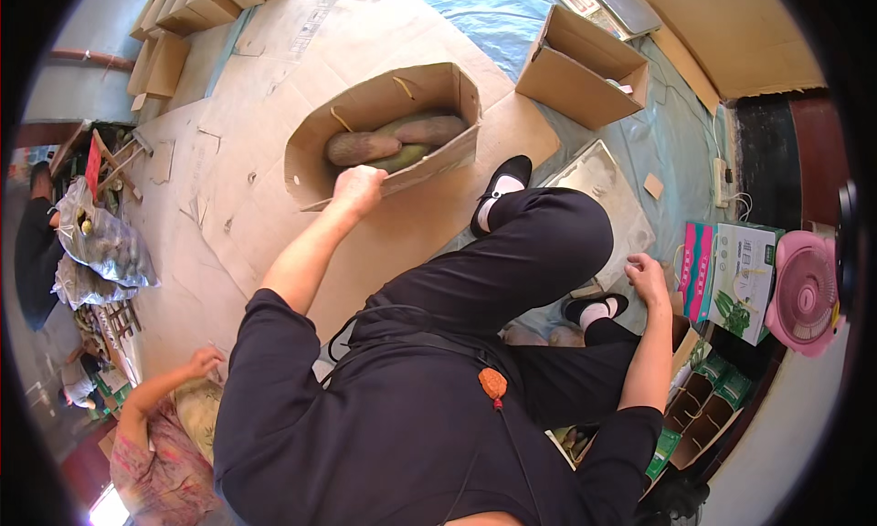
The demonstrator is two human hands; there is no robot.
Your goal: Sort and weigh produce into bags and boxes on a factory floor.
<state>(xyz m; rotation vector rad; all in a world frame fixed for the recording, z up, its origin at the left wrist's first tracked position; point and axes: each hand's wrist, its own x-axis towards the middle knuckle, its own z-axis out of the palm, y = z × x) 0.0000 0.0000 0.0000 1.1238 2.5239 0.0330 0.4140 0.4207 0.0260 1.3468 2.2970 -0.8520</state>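
My left hand (pixel 358 190) is closed on the near top edge of an open cardboard box (pixel 434 168); whether a cord handle lies inside the grip is hidden. Several large oblong pieces of produce (pixel 364 148), brown and green, lie in the box. Yellowish cord handles (pixel 403 89) show on its walls. On the other side of my raised knee, my right hand (pixel 647 278) hangs beside a pale flat panel (pixel 603 206). Its fingers are loosely bent and apart, with nothing visible in them.
A second open carton (pixel 585 69) stands at the far right, near a scale (pixel 607 5). Printed boxes (pixel 731 275) and a pink fan (pixel 806 293) are at the right. Plastic bags of produce (pixel 105 238) hang at the left. Another person (pixel 164 453) sits at lower left.
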